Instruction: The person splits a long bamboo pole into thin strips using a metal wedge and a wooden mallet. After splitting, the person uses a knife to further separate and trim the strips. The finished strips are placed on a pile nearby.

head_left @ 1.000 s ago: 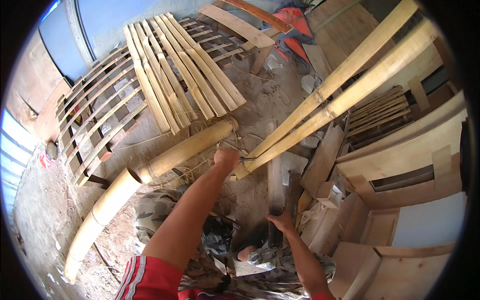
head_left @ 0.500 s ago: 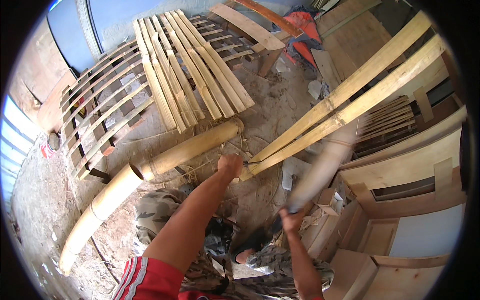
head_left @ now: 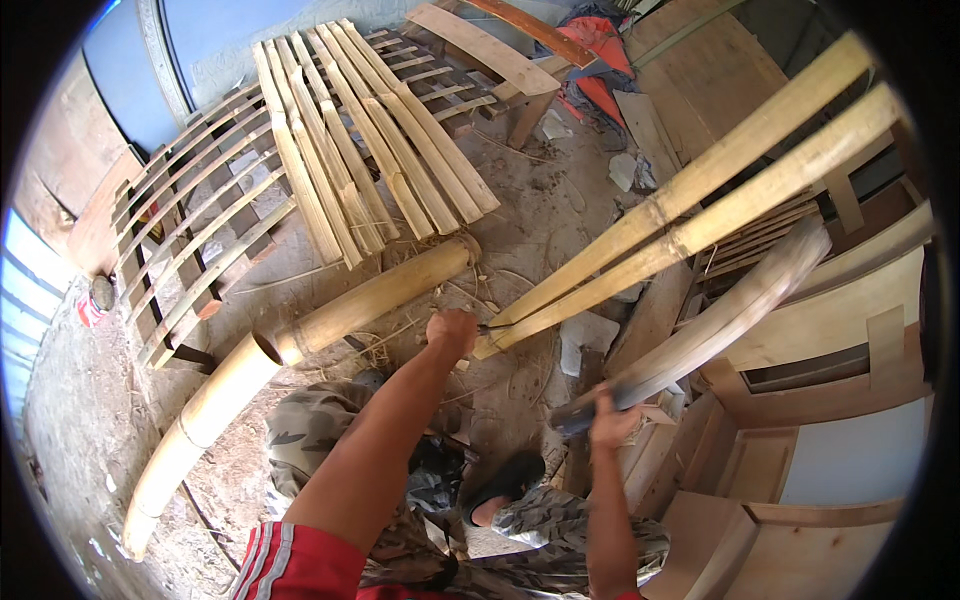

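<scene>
My left hand [head_left: 453, 331] is closed around the handle of a dark, thin-bladed tool [head_left: 487, 329], its kind hard to make out. The tool's blade meets the near end of a split bamboo pole [head_left: 668, 243], whose two long halves spread apart toward the upper right. In my right hand [head_left: 611, 422] is a thick wooden club [head_left: 715, 328], gripped near its dark end. The pale end points to the far right, apart from the bamboo. Left of my left hand, a whole bamboo pole [head_left: 380, 300] lies on the floor, with another hollow bamboo piece [head_left: 205, 430] nearer me.
Split bamboo lengths [head_left: 345, 140] lie across a low slatted wooden frame [head_left: 190, 235] at the far left. Wooden panels and cabinet-like pieces [head_left: 840, 340] crowd the right side. Bamboo shavings and scraps litter the floor [head_left: 540, 215]. A board bench [head_left: 485, 50] stands at the back.
The club has swung to the right and lower, away from the bamboo, with my right hand moving slightly right and up. My left hand keeps its grip at the bamboo's near end.
</scene>
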The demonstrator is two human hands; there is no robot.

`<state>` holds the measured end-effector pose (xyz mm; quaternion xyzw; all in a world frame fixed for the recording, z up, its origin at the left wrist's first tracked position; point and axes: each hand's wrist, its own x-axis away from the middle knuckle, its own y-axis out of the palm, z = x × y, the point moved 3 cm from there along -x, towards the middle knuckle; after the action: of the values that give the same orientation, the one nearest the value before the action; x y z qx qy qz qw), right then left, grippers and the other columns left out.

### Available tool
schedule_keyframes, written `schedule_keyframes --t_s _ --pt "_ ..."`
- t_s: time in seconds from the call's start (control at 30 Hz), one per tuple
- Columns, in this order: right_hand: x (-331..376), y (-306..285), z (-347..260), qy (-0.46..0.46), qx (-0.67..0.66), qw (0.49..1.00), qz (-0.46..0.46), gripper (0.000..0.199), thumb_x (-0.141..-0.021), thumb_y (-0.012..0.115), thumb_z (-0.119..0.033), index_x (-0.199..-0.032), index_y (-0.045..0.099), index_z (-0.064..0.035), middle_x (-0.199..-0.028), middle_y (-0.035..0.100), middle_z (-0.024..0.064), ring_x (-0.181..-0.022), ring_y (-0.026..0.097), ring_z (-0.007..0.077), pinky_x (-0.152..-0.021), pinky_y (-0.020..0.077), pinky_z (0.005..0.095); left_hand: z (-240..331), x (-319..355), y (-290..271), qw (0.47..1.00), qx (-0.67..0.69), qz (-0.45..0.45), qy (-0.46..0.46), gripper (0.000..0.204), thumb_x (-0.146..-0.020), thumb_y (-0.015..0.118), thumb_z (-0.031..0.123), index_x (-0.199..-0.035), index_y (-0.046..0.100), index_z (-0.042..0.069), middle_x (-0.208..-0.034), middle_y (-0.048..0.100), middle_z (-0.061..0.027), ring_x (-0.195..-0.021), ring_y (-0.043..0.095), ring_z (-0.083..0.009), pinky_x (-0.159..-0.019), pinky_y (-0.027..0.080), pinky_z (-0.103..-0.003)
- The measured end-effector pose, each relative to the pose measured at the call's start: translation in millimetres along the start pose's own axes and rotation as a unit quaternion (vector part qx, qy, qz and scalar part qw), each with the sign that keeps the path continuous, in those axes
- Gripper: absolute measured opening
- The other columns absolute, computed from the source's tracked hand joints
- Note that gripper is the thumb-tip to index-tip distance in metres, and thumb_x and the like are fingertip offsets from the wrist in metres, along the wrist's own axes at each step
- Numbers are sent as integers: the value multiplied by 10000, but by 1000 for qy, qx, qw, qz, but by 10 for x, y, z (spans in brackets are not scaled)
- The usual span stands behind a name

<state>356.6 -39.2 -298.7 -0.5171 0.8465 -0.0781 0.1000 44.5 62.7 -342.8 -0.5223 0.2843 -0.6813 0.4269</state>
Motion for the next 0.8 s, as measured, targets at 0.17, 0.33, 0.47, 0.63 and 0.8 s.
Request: schedule_keyframes --t_s 0.17,0.33,0.47,0.63,0.8 --pt "427 28 804 76 369 896 -236 717 -682 788 -326 -1238 539 53 -1133 656 184 -1024 625 333 -909 473 421 -26 -98 -41 999 -13 27 19 221 -820 643 149 -1013 729 85 -1084 705 -124 -1029 678 -282 -813 561 -401" --pt "9 74 62 64 190 966 -165 675 -675 817 -306 -1172 568 78 -1093 660 183 -987 631 303 -888 475 390 -87 -84 -11 999 10 40 -4 226 -813 640 154 -1006 728 74 -1069 705 -138 -1028 676 -288 -819 559 -404" --pt "-182 115 -373 12 11 998 -53 560 -711 802 -194 -1135 566 85 -1061 634 137 -933 606 256 -865 473 346 -209 -52 22 998 36 44 -15 219 -797 631 149 -966 734 56 -1041 707 -161 -1013 679 -300 -820 557 -411" --pt "363 222 496 56 264 946 -177 580 -715 786 -207 -1164 563 84 -1109 639 165 -956 617 274 -869 479 348 -163 -49 -63 999 28 35 -5 223 -812 623 151 -985 728 56 -1059 704 -152 -1019 678 -296 -817 559 -416" --pt "262 282 120 143 253 933 -212 597 -703 785 -233 -1167 577 79 -1123 649 191 -952 634 297 -848 491 363 -73 -69 -14 1000 -3 23 -7 221 -854 598 134 -1026 720 67 -1110 696 -129 -1044 670 -287 -822 560 -407"
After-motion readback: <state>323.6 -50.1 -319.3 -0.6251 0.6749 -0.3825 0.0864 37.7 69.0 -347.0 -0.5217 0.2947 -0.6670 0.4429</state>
